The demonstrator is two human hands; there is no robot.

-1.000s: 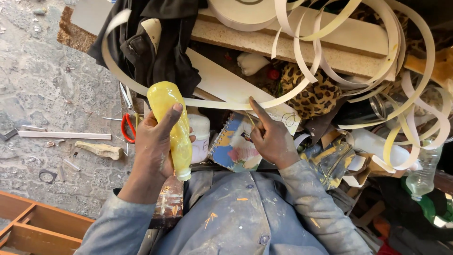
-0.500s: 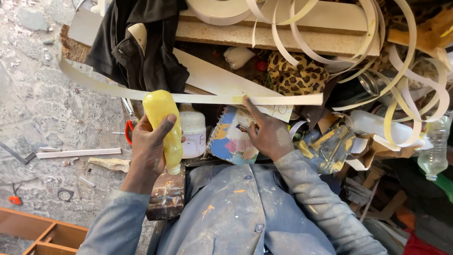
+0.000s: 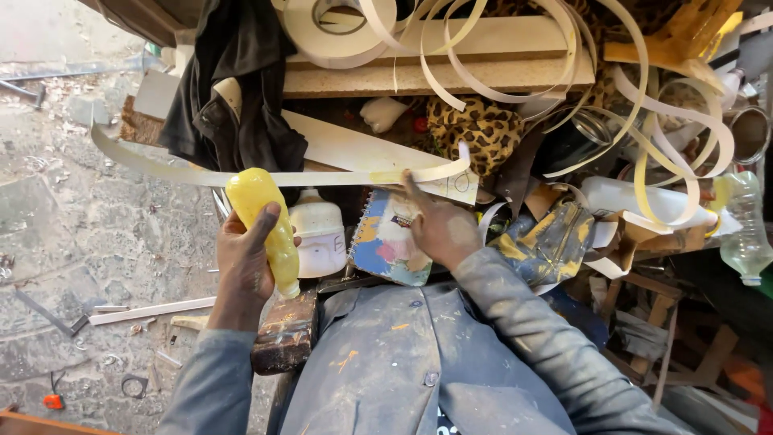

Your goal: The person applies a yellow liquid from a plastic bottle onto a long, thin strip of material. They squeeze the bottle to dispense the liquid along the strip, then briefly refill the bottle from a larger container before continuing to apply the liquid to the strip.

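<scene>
**2 hands, 1 glue bottle, 1 long strip of edge banding**

2 hands share the work here. The left hand (image 3: 245, 262) is wrapped around a yellow squeeze bottle (image 3: 262, 225), thumb across its front, nozzle end down toward 6 o'clock and fat end up toward 12. The right hand (image 3: 439, 229) is nearly flat, its index finger pressed on the pale edge-banding strip (image 3: 266, 177) near the strip's right end, at about 1 o'clock from the bottle.

To do this step well, I judge that the pressing finger should keep the strip taut and flat, since it sags and curves freely along its length. The bottle is better turned so the nozzle meets the strip squarely, with a light, even squeeze.

The strip is thin, cream-coloured and flexible. It runs from about 9 o'clock, past the top of the bottle, to the right hand, and carries a yellowish smear just beside the finger. The bottle is glossy, soft-sided and smudged.

At 3 o'clock from the bottle, just beside it, stands a white plastic jar (image 3: 320, 234). A spiral notebook with a colourful cover (image 3: 386, 246) lies under the right hand. Loose coils of the same banding (image 3: 668, 137) hang at 2 o'clock.
</scene>
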